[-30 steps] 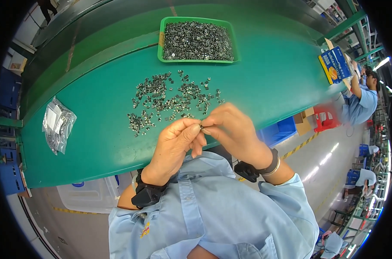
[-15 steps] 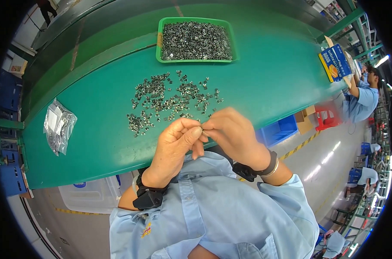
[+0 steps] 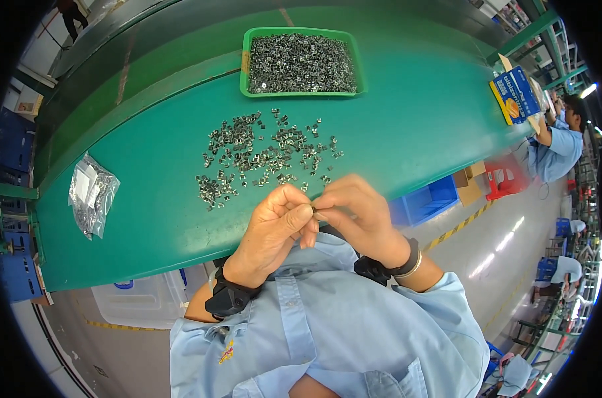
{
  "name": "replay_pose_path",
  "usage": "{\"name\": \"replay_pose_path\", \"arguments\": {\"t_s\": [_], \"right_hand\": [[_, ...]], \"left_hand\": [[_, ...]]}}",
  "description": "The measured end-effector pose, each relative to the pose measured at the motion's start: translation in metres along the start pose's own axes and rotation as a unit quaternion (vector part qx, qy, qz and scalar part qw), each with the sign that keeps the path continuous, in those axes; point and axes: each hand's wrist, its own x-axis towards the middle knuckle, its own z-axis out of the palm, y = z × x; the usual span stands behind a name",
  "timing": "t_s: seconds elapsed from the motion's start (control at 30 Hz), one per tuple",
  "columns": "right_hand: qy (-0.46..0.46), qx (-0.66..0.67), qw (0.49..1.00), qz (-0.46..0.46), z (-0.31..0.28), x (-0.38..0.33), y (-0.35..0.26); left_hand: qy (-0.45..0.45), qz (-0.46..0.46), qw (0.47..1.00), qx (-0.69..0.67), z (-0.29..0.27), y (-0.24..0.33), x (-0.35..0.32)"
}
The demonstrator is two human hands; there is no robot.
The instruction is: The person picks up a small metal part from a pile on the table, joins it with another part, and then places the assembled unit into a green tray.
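My left hand (image 3: 277,222) and my right hand (image 3: 360,215) meet fingertip to fingertip over the front edge of the green table. Pinched between both is a small dark metal part (image 3: 315,209), mostly covered by the fingers. My left thumb presses against it, and the right thumb and forefinger grip its other side. Just beyond the hands, many small shiny metal parts (image 3: 267,159) lie scattered in loose clusters on the tabletop. Farther back, a green tray (image 3: 246,83) holds a large heap of similar parts.
A clear plastic bag (image 3: 92,196) of parts lies at the table's left. On the far right are a blue and yellow box (image 3: 515,96) and a seated co-worker (image 3: 558,149). A blue bin (image 3: 427,202) and a red stool (image 3: 503,178) stand beyond the table's right edge.
My right hand has shifted slightly down, its fingers closing in on the part. The left hand has moved a little to the right. The scattered parts look the same.
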Motion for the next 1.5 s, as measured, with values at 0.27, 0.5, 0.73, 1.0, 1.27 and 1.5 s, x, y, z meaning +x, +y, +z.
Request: {"name": "replay_pose_path", "arguments": {"t_s": [0.27,0.5,0.73,1.0,1.27,1.5], "right_hand": [[0.010,-0.040,0.999,-0.017,-0.001,-0.006,0.006],[0.026,0.040,0.999,-0.007,0.001,-0.005,0.003],[0.019,0.046,0.999,-0.005,0.004,-0.006,0.002],[0.012,0.034,0.999,-0.009,0.006,-0.007,0.006],[0.029,0.045,0.999,0.006,0.005,-0.007,0.010],[0.048,0.068,0.996,0.035,0.006,-0.009,0.012]], "left_hand": [[0.058,-0.024,0.995,0.075,0.010,0.007,0.000],[0.009,-0.046,0.995,-0.091,0.013,0.003,-0.002],[-0.019,-0.033,0.992,-0.118,0.011,-0.003,-0.001],[0.038,-0.033,0.998,0.023,0.014,0.008,-0.003],[0.019,-0.049,0.999,-0.005,0.014,0.007,-0.004],[0.035,-0.027,0.999,0.023,0.016,0.002,-0.001]]}}
